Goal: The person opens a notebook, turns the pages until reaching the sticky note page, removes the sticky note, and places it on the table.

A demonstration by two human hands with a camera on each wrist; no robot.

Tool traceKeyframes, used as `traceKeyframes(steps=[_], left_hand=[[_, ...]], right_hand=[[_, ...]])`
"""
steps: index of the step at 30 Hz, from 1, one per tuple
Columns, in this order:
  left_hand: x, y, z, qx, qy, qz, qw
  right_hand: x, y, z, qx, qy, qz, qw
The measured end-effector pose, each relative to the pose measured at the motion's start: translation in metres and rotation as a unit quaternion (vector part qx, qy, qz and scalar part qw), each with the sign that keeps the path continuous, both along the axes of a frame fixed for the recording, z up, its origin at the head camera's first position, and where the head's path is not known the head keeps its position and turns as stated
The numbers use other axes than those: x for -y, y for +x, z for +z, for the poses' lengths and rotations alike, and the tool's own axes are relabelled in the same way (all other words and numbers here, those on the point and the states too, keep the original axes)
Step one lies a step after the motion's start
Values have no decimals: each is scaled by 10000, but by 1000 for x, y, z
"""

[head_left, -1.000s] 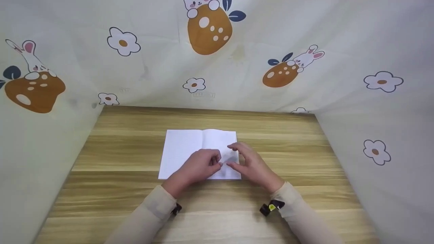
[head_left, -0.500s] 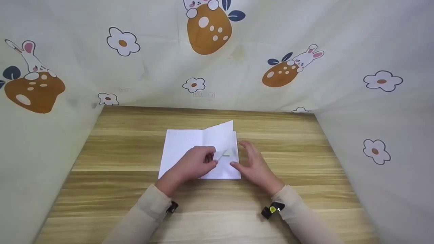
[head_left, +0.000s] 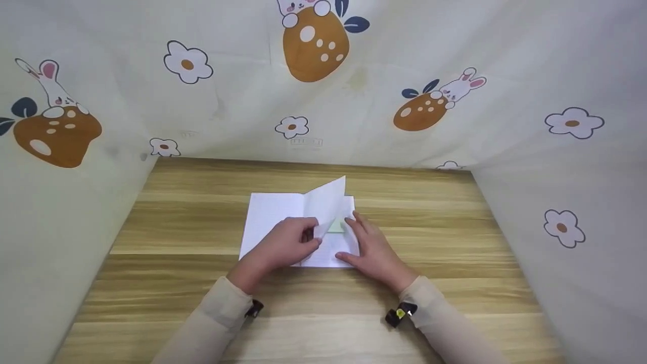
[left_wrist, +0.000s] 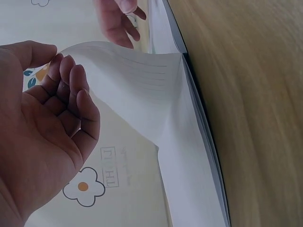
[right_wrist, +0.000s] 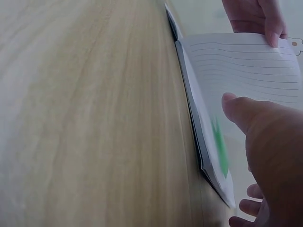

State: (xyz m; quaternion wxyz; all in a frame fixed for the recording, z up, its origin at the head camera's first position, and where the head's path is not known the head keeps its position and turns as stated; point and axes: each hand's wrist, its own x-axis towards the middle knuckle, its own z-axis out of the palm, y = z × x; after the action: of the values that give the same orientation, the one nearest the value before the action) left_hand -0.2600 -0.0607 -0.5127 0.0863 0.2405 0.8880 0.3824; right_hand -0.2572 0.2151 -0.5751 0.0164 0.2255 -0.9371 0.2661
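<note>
A notebook (head_left: 273,215) with white lined pages lies spread on the table. My left hand (head_left: 278,246) pinches the edge of one page (head_left: 323,199) between thumb and fingers, lifting it so that it stands up and curves in the left wrist view. Under this raised page, a small green piece (head_left: 335,227) lies on the right-hand side; its kind is unclear. My right hand (head_left: 374,247) is at the notebook's right edge, fingers and thumb apart beside the green piece. In the right wrist view that hand's thumb (right_wrist: 239,109) overlaps the page, and nothing shows in its grasp.
The wood-grain table (head_left: 192,227) extends around the notebook on all sides. A pale cloth with printed rabbits and flowers (head_left: 188,62) hangs behind it and along both sides. A black strap device (head_left: 400,314) is on the right wrist.
The left hand has lifted a page and drawn it leftward, uncovering the green piece. My right hand first shifted right, then came back in to the notebook's right edge.
</note>
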Motion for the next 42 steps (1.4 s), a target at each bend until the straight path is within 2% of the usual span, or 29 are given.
traceKeyframes(steps=[9,16,22,32,42], left_hand=[[7,-1,1,-224,-5,-111,9997],[32,1,10,20,-402,-268,9988],[56,4,13,292,-374,89,9988],[91,13,16,464,-60,488,9977],[114,19,14,1387,-218,786,9870]], right_hand=[[1,0,-7,-83,738,386,9965],[1,0,-8,105,786,341,9963],[0,1,-9,53,805,357,9961],[1,4,-5,103,833,343,9959],[2,3,-5,198,761,295,9965]])
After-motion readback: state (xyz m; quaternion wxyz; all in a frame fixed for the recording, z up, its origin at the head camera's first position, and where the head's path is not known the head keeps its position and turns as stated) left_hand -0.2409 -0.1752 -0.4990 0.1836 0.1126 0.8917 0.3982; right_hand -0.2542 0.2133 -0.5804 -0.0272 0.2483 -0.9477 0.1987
